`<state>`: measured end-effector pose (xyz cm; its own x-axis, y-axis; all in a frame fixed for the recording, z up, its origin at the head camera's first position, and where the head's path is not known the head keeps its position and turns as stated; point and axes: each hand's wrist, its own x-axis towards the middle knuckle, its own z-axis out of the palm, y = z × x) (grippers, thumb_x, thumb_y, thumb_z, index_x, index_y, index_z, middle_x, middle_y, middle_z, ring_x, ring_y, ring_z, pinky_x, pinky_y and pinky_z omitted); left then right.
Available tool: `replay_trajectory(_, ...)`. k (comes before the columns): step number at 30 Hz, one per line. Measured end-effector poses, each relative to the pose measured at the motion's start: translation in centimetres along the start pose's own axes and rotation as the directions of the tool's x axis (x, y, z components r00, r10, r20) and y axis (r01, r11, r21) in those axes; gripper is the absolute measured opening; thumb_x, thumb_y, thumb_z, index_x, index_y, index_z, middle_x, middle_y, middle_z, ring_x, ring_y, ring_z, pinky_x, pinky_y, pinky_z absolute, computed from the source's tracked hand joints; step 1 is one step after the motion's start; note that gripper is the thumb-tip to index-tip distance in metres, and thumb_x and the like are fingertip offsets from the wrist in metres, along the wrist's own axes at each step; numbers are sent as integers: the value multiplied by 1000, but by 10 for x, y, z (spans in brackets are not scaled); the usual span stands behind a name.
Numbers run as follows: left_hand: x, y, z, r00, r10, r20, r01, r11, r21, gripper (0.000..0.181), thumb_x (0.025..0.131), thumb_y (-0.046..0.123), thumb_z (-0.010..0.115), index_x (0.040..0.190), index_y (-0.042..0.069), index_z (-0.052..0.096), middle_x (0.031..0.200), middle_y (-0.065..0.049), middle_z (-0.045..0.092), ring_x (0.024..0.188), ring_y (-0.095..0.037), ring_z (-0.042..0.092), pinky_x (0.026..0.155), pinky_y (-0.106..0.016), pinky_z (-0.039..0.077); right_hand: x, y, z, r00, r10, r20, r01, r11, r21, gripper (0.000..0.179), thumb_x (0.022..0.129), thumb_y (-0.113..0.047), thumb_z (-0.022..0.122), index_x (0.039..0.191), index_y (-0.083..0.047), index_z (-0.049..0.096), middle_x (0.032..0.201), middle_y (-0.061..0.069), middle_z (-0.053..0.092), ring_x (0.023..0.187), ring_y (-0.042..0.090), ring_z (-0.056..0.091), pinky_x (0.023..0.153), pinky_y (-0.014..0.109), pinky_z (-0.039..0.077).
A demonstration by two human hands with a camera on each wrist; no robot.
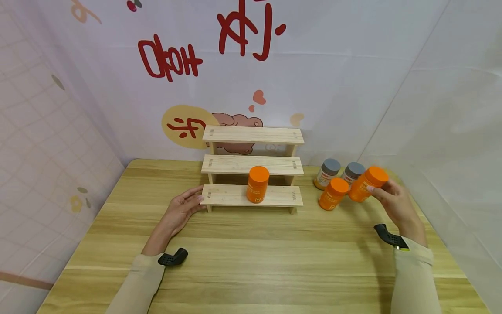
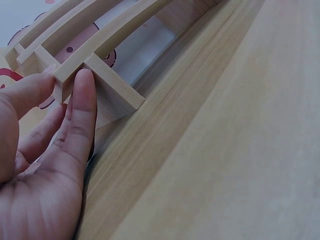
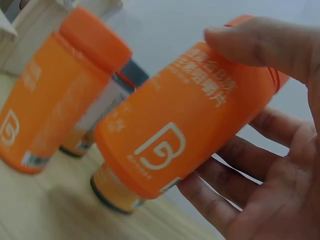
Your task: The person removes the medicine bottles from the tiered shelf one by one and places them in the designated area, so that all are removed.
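Note:
My right hand (image 1: 398, 205) grips an orange pill bottle (image 1: 365, 185), tilted, with thumb on its front and fingers behind. In the right wrist view the same pill bottle (image 3: 170, 120) hangs above the table. Beside it stands another orange bottle (image 1: 333, 194), and behind are two grey-capped bottles (image 1: 327, 173) (image 1: 353, 172), one partly hidden. My left hand (image 1: 182, 209) pinches the left end of the lowest step of a wooden three-tier shelf (image 1: 227, 195), thumb above and fingers below, as the left wrist view shows (image 2: 65, 82). One orange bottle (image 1: 257, 185) stands upright on that step.
The shelf stands at the back of the wood-grain table (image 1: 251, 261), close to a white printed backdrop (image 1: 337, 87). Pale curtains hang at both sides. The grey-capped bottles stand near the table's back right edge.

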<state>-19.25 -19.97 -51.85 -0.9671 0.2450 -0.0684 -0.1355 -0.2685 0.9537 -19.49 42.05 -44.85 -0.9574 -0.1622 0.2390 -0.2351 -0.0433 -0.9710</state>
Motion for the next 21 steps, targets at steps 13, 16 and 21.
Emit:
replay_trajectory(13, 2, -2, -1, 1000, -3, -11, 3, 1000, 5, 63, 104, 9, 61, 158, -4, 32, 123, 1, 64, 107, -8, 68, 89, -22, 62, -7, 28, -23, 992, 85, 98, -84, 996, -8, 41, 101, 12, 49, 136, -6, 59, 123, -8, 69, 111, 3, 63, 95, 13, 53)
replay_trajectory(16, 2, -3, -2, 1000, -3, -10, 3, 1000, 12, 63, 104, 9, 61, 158, -4, 31, 126, 1, 63, 109, -8, 68, 90, -22, 62, -8, 32, -24, 987, 107, 123, -100, 993, -57, 44, 101, 13, 49, 139, -6, 57, 127, -11, 67, 114, 2, 62, 96, 12, 53)
replay_trajectory(21, 3, -3, -2, 1000, -4, -7, 4, 1000, 12, 63, 104, 9, 60, 159, -4, 31, 129, 1, 61, 110, -8, 68, 90, -22, 61, -11, 36, -25, 978, 161, 136, -138, 977, -164, 45, 102, 8, 52, 144, -7, 52, 132, -13, 62, 117, 0, 59, 96, 10, 52)
